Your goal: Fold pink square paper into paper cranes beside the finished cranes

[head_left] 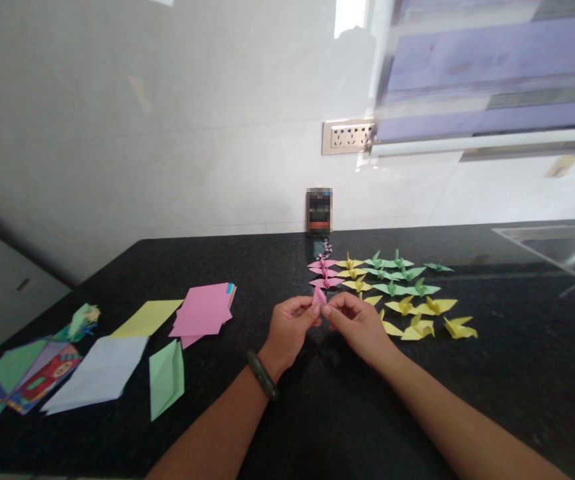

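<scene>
Pinched between left hand [290, 328] and right hand [360, 324], both grasping: pink folded paper [318, 297], point up, midway, above the table [227, 263]

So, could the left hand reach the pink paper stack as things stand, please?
Probably yes: the pink paper stack lies just left of the left hand with only counter between, though that hand is pinching a pink folded piece.

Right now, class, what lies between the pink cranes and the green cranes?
Yellow cranes, in a short column, lie between the pink cranes and the green cranes on the black counter; the head view shows it.
</scene>
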The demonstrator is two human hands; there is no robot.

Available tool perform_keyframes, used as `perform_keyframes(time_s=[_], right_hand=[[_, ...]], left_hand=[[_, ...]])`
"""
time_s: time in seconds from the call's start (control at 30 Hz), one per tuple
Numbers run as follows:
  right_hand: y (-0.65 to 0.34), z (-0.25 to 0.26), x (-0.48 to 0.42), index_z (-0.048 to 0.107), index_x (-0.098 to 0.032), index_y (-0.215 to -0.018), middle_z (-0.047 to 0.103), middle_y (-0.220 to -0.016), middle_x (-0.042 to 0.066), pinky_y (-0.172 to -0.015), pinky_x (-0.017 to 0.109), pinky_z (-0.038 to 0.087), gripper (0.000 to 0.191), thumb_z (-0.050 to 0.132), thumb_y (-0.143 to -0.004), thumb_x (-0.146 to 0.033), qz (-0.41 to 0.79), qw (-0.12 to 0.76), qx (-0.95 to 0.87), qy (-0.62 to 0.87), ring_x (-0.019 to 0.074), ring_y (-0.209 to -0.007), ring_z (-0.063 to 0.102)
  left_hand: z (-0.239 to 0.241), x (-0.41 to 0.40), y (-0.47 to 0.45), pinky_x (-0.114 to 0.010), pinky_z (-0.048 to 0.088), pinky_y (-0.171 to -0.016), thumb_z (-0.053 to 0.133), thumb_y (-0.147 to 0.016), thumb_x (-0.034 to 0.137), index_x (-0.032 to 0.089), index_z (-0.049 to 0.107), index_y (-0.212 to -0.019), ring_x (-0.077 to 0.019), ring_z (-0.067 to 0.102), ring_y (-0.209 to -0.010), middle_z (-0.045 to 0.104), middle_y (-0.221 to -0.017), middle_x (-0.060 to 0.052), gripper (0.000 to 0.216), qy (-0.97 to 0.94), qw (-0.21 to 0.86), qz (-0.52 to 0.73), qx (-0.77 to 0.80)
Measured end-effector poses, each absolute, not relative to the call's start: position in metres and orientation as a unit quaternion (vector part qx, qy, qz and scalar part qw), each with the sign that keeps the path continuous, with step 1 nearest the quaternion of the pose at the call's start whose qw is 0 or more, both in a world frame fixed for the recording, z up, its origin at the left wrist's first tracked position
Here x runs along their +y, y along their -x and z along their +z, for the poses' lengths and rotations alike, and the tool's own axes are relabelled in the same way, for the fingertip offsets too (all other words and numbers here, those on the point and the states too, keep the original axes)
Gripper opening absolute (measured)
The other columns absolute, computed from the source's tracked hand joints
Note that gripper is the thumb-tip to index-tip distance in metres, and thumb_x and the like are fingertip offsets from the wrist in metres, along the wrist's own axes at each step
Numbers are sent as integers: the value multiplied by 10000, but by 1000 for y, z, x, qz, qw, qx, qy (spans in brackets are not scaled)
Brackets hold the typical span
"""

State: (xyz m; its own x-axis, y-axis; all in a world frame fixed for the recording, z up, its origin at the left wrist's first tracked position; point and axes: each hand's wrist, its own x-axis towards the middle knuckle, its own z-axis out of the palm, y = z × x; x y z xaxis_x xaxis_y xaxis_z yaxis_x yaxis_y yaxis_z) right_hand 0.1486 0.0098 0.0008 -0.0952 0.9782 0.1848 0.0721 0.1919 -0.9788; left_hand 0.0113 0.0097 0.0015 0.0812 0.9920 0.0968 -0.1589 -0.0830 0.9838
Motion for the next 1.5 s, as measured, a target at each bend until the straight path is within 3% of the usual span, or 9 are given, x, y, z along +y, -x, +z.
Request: perform_keyframes(time_s=[0.13,0.27,0.5,0.7,0.93,1.0,1.2,1.4,1.5], right_hand=[[-149,1,11,567,-167,-858,574,-655,-4,-496,236,436,289,610,-706,-409,472,505,-579,432,105,-537,508],[-150,1,12,570,-158,-736,544,-588,-14,-502,240,414,225,580,-736,-383,450,495,-596,444,102,-509,489],[-149,-2,10,555,-165,-712,549,-593,-5,-518,245,407,209,545,-763,-367,410,501,-608,459,112,-527,494],[-149,2,9,564,-159,-719,535,-590,-17,-507,232,397,203,591,-725,-359,435,496,-608,443,101,-522,476],[-151,2,13,551,-164,-690,549,-586,-22,-471,221,371,205,614,-713,-358,470,492,-596,427,82,-481,455],[-152,2,14,552,-162,-662,549,-574,-22,-470,217,366,199,618,-715,-342,470,498,-591,427,78,-480,452],[-154,7,13,579,-154,-633,576,-575,-11,-484,216,389,193,639,-699,-325,480,511,-583,410,81,-503,483],[-154,8,12,617,-159,-778,550,-615,-23,-473,215,400,208,679,-658,-317,533,481,-574,393,76,-498,482],[-154,7,10,614,-149,-609,509,-602,-20,-469,217,386,186,684,-651,-315,519,483,-591,385,79,-505,473]], left_hand=[[6,8,-12,-222,445,-553,661,-659,302,113,670,-764,-95,533,-547,617,-626,-18,217,-505,533,536,417],[7,8,-14,-211,442,-550,651,-672,303,113,649,-764,-88,534,-552,620,-651,-15,210,-518,519,537,417],[2,7,-15,-224,430,-557,618,-701,340,110,635,-800,-102,530,-563,602,-636,-15,250,-543,513,513,422],[3,9,-9,-214,368,-497,525,-768,376,124,627,-695,-101,483,-498,520,-515,14,282,-620,411,471,474],[1,9,-6,-239,381,-604,462,-815,317,142,593,-655,-117,487,-620,539,-637,-18,270,-733,266,445,441],[-1,8,-7,-241,392,-604,461,-814,330,142,590,-667,-118,498,-620,546,-645,-21,272,-724,294,441,440],[-1,9,-12,-241,454,-588,535,-757,398,122,598,-835,-119,561,-614,624,-716,-40,294,-608,528,425,412],[0,8,-10,-224,442,-519,538,-747,427,117,628,-627,-111,539,-513,617,-575,-47,344,-636,522,393,411],[2,5,-10,-220,421,-485,558,-732,403,128,617,-568,-111,520,-468,590,-504,-35,326,-652,515,378,408]])
